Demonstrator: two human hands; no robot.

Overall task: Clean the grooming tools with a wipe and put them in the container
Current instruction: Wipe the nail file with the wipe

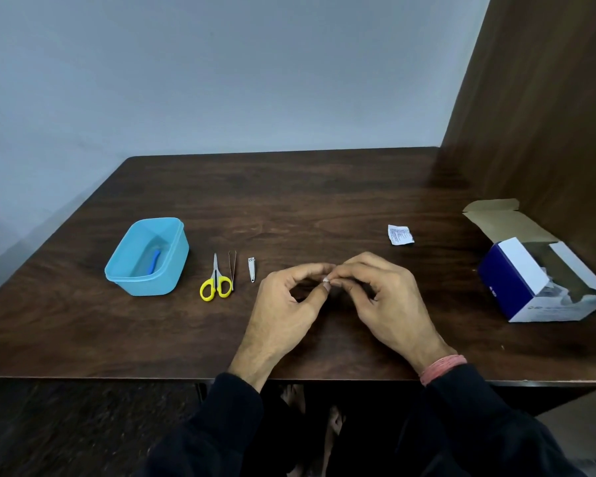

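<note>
Both the left hand [286,301] and right hand [382,297] pinch a small white wipe [327,279] between them. At nine o'clock, scissors [216,282], tweezers [232,270] and nail clipper [252,269] lie apparently uncleaned; beyond, the container [117,271] already holds one blue tool [155,260].

Bare dark wooden tabletop [307,208] lies between the light-blue plastic container [147,258] and open blue-and-white cardboard box [544,284].
</note>
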